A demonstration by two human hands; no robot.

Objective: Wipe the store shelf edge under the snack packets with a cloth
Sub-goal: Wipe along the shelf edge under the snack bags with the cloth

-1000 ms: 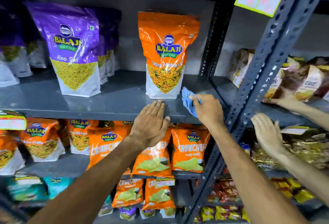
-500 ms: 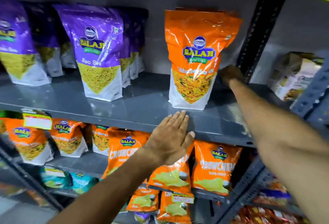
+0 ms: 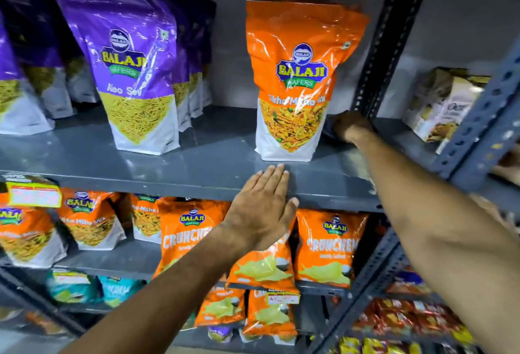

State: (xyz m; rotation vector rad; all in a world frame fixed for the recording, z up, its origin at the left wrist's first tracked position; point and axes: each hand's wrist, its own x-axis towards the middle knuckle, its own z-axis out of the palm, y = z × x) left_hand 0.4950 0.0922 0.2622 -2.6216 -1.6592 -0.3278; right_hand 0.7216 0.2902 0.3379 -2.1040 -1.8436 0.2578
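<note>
The grey metal shelf (image 3: 213, 156) carries an upright orange snack packet (image 3: 298, 80) and several purple packets (image 3: 132, 72). My left hand (image 3: 264, 210) lies flat with fingers together against the shelf's front edge (image 3: 168, 182), just below the orange packet. My right hand (image 3: 350, 125) reaches deep to the back right of the shelf, beside the orange packet and against the upright post. It presses on a dark bit of cloth (image 3: 329, 128), which is mostly hidden under the hand and in shadow.
A perforated grey post (image 3: 377, 44) bounds the shelf on the right, with a second post (image 3: 484, 117) nearer me. Another person's hand (image 3: 509, 168) grips the neighbouring shelf at far right. Orange packets (image 3: 326, 246) fill the lower shelf; boxes (image 3: 441, 103) stand to the right.
My right hand has moved with the cloth from the shelf's front edge to the back right corner behind the orange packet. My view has shifted closer and left. My left hand stays on the edge.
</note>
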